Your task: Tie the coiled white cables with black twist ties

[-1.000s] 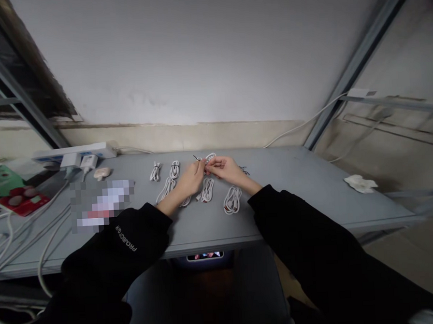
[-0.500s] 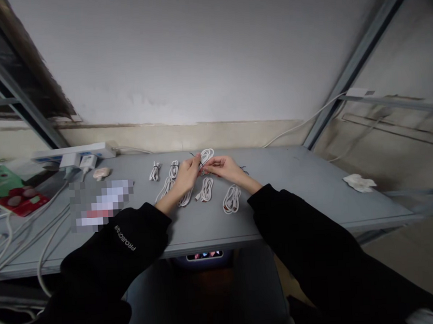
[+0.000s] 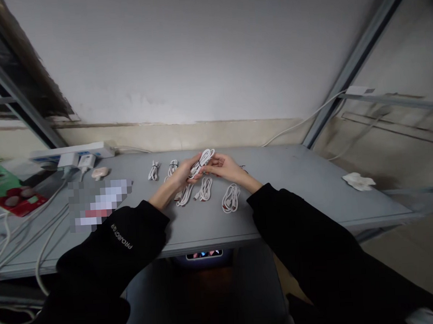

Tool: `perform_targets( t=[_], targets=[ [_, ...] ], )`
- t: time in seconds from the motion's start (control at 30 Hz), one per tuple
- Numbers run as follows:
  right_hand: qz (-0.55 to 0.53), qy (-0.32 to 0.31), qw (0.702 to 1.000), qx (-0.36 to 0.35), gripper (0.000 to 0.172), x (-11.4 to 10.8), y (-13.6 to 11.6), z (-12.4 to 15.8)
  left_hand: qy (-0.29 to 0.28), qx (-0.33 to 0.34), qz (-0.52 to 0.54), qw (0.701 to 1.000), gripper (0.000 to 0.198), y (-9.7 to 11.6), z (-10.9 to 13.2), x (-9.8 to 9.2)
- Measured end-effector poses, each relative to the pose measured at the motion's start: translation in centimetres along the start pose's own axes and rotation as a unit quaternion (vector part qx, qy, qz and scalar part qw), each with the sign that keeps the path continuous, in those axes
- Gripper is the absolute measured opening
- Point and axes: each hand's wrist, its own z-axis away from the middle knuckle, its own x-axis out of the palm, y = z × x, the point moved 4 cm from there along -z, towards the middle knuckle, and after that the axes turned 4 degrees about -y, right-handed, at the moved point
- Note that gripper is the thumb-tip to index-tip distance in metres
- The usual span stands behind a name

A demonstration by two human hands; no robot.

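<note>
A coiled white cable (image 3: pixel 203 158) with a black tie around its middle is held above the desk between my two hands. My left hand (image 3: pixel 183 173) is closed around its lower left side. The fingers of my right hand (image 3: pixel 224 167) close on its right side. Two tied cable bundles, one of them a small white bundle (image 3: pixel 153 170) and the other a second bundle (image 3: pixel 172 167), lie left of my hands. Nearer me are a coiled cable (image 3: pixel 205 189), another coil (image 3: pixel 184 195) partly under my left wrist, and a larger coil (image 3: pixel 230 198). Black ties (image 3: pixel 243 169) show behind my right wrist.
A white power strip (image 3: pixel 74 151) with plugged-in chargers stands at the back left of the grey desk (image 3: pixel 305 191). A pinkish case (image 3: pixel 100 173), a blurred-out item (image 3: pixel 101 205), a red-green box (image 3: pixel 13 192) and loose cables lie left. Crumpled tissue (image 3: pixel 359 181) lies right.
The tie's loose ends, which stuck out by my left fingers, no longer show. My left hand has shifted left and turned, and the held coil is now more exposed.
</note>
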Motion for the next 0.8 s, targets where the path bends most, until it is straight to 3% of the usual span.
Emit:
perform_targets(
  t=[0.2,0.47,0.6,0.8],
  targets=[
    [0.034,-0.018,0.999,-0.03,0.027,0.3,0.3,0.2,-0.027,-0.047,0.025,0.998,0.042,-0.2,0.0,0.1],
    [0.218,0.021,0.971,-0.09,0.026,0.3,-0.5,0.5,-0.01,-0.108,0.029,0.994,0.044,-0.3,0.1,0.2],
    [0.205,0.002,0.975,-0.081,0.028,0.4,-0.5,0.8,-0.015,-0.102,0.037,0.994,0.04,-0.3,0.1,0.2],
    [0.101,-0.009,0.994,-0.04,0.027,0.6,0.2,0.6,-0.019,-0.074,0.011,0.997,0.042,-0.2,0.1,0.1]
  ],
)
